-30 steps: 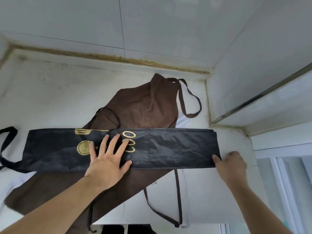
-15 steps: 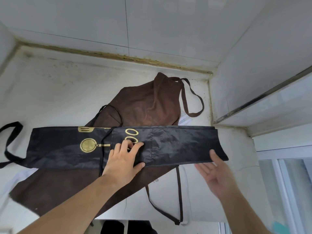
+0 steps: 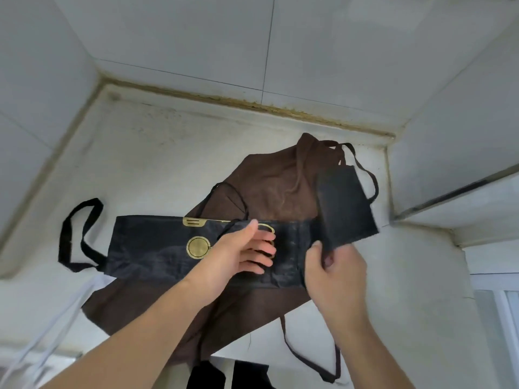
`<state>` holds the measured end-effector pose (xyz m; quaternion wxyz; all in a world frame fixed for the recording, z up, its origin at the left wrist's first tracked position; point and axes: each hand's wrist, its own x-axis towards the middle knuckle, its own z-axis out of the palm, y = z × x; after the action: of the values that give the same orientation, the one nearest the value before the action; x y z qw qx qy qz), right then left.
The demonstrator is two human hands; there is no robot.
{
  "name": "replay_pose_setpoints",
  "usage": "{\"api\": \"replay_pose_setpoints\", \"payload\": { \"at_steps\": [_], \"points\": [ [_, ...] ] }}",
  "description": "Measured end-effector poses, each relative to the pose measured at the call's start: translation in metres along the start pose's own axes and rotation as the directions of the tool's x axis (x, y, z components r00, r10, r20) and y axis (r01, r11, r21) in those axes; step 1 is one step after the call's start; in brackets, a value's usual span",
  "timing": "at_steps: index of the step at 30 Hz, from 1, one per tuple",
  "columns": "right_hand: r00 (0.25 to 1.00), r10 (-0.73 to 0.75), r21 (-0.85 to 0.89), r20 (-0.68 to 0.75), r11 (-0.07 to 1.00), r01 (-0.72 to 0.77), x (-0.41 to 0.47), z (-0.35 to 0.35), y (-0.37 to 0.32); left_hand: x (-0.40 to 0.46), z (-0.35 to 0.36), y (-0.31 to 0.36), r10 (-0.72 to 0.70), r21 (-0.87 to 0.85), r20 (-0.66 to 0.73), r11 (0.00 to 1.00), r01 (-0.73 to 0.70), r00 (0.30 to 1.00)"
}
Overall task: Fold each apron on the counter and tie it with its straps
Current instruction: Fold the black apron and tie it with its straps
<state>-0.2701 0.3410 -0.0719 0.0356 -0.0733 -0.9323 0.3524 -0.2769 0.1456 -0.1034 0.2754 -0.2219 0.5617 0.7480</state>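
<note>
Black apron, folded into a long band, lies across a brown apron on the desk. Right hand pinches the band's right end, lifted and turned upward. Left hand rests on the band's middle, fingers straight and relaxed.

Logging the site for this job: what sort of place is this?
Probably a kitchen or utility nook: a pale stone-like counter set into a corner of tiled walls, with stained sealant along the joint.
</note>
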Motion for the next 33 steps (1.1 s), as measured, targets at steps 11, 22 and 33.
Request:
{"api": "replay_pose_setpoints", "payload": {
  "at_steps": [11,22,33],
  "points": [
    [0.833,-0.308,-0.417,0.459,0.753,0.508,-0.058,0.114,-0.013,-0.039,-0.115,-0.01,-0.018,0.343,-0.422,0.922,0.178,0.907],
    [0.862,0.449,0.066,0.234,0.878,-0.475,-0.046,0.093,0.012,-0.052,-0.156,-0.022,0.113,0.517,-0.44,0.843,0.149,0.891],
    [0.963,0.187,-0.056,0.194,0.982,-0.179,-0.046,0.086,0.01,-0.064,-0.174,-0.028,0.185,0.555,-0.563,0.807,0.203,0.805]
  ]
}}
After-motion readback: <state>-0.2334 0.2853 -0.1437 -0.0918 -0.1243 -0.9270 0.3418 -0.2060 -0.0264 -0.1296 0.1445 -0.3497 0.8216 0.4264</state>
